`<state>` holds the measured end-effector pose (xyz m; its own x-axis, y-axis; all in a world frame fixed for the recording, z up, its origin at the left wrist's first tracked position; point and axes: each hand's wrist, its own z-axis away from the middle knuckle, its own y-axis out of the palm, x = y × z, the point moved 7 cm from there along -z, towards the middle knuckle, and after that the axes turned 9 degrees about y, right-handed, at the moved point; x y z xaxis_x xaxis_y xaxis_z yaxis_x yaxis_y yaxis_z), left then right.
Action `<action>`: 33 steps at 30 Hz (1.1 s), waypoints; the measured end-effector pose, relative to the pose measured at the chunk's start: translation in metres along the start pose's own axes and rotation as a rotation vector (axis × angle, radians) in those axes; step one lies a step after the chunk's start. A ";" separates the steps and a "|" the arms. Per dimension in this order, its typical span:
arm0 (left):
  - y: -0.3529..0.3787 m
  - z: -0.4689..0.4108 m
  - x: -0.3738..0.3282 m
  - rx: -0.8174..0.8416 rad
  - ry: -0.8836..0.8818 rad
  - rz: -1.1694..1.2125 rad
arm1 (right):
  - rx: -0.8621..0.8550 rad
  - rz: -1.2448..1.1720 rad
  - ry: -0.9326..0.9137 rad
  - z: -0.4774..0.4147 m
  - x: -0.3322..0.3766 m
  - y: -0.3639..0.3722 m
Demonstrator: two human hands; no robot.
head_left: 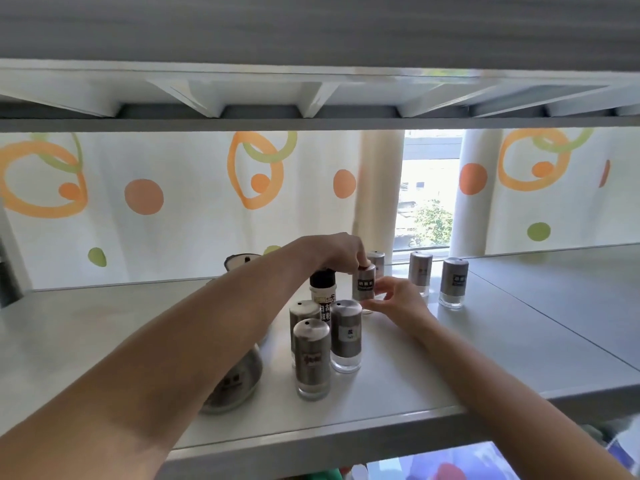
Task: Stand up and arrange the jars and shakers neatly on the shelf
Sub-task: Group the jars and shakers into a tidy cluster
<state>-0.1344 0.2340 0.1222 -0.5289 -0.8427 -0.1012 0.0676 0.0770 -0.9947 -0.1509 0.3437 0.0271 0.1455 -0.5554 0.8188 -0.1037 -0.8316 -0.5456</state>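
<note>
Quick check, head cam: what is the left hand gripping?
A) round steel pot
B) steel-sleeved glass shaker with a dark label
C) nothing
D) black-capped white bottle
B: the left hand pinches the top of the steel-sleeved glass shaker with a dark label, while the right hand curls its fingers round the shaker's lower part.

Both bare arms are stretched out forward. Left hand is up top, fingers pinching the cap of a shaker. Right hand cups its lower side, fingers loosely curled.
</note>
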 end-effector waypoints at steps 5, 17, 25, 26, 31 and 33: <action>0.000 0.010 -0.018 -0.028 0.027 -0.003 | 0.006 0.021 -0.016 0.008 -0.002 -0.005; 0.005 0.031 -0.077 -0.029 0.159 -0.035 | -0.042 0.150 -0.073 0.063 -0.008 -0.040; 0.004 0.058 -0.101 -0.010 0.255 -0.063 | -0.040 0.181 -0.136 0.107 0.001 -0.047; 0.004 0.062 -0.101 -0.003 0.264 -0.067 | -0.039 0.179 -0.140 0.112 0.003 -0.046; 0.002 0.082 -0.100 0.019 0.270 -0.076 | -0.011 0.195 -0.151 0.130 0.010 -0.037; 0.001 0.089 -0.099 0.033 0.270 -0.089 | 0.000 0.189 -0.156 0.137 0.013 -0.033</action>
<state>-0.0065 0.2701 0.1329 -0.7398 -0.6726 -0.0188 0.0359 -0.0115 -0.9993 -0.0109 0.3631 0.0313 0.2733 -0.6954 0.6646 -0.1436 -0.7127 -0.6866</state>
